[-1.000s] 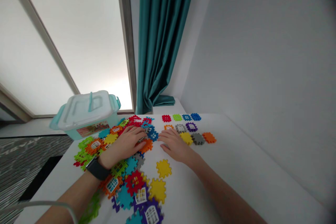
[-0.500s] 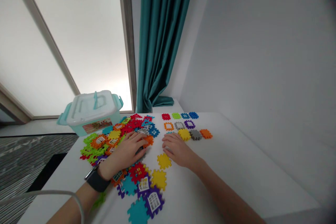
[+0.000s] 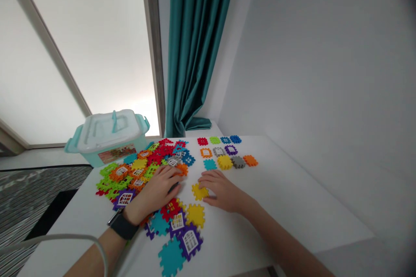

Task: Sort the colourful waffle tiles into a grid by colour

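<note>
My left hand (image 3: 154, 192) lies palm-down on a heap of interlocking plastic waffle tiles (image 3: 130, 173), its fingers near an orange tile (image 3: 182, 169). Whether it grips anything is hidden under the palm. A black watch (image 3: 122, 226) sits on that wrist. My right hand (image 3: 221, 190) has its fingers and thumb around the right end of a yellow tile (image 3: 199, 191). Farther back, sorted tiles stand in rows, among them a teal tile (image 3: 209, 164) and a yellow one (image 3: 225, 162).
A lidded teal plastic storage box (image 3: 107, 136) stands behind the heap on the white table (image 3: 292, 194). More tiles lie near the front edge. A teal curtain (image 3: 195, 52) hangs behind the table, and a pale cable (image 3: 55, 238) crosses the lower left.
My right hand has moved down and left onto the yellow tile, uncovering the teal tile in the rows. My left hand stays on the heap.
</note>
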`<state>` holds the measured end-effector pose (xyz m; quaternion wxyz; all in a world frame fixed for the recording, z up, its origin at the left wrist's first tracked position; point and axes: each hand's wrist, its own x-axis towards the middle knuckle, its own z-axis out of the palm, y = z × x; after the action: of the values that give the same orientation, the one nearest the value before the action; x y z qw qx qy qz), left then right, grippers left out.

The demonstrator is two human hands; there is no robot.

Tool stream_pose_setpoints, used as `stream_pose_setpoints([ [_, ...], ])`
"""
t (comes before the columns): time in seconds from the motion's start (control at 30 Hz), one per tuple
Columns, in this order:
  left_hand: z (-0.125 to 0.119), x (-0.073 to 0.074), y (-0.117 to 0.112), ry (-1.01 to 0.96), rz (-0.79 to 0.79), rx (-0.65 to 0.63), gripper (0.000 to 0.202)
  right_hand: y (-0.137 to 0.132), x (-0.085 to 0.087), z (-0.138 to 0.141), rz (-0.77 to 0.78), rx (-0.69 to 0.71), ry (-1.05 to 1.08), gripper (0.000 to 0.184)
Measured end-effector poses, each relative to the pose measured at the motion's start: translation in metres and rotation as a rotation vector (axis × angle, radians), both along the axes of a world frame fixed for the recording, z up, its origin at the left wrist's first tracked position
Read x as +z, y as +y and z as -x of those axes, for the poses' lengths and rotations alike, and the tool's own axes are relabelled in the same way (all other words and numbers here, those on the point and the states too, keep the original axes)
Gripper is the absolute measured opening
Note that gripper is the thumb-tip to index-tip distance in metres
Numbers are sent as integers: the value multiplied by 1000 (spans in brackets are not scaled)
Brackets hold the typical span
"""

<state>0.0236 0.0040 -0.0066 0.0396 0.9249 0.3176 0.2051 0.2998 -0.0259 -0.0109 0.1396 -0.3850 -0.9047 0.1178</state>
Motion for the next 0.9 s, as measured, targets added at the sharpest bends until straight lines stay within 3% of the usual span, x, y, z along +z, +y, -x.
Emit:
stream_pose_setpoints([
  [0.43, 4, -3, -3, -150, -98, 165, 29, 27, 24, 43, -123, -42, 195, 42],
  [0.7, 7, -2, -6, -266, -263, 154, 12, 17, 0, 58, -227, -45, 441, 44],
  [0.9, 12, 5, -6, -204, -515, 81, 12, 14, -5, 61, -218, -32, 546, 44],
])
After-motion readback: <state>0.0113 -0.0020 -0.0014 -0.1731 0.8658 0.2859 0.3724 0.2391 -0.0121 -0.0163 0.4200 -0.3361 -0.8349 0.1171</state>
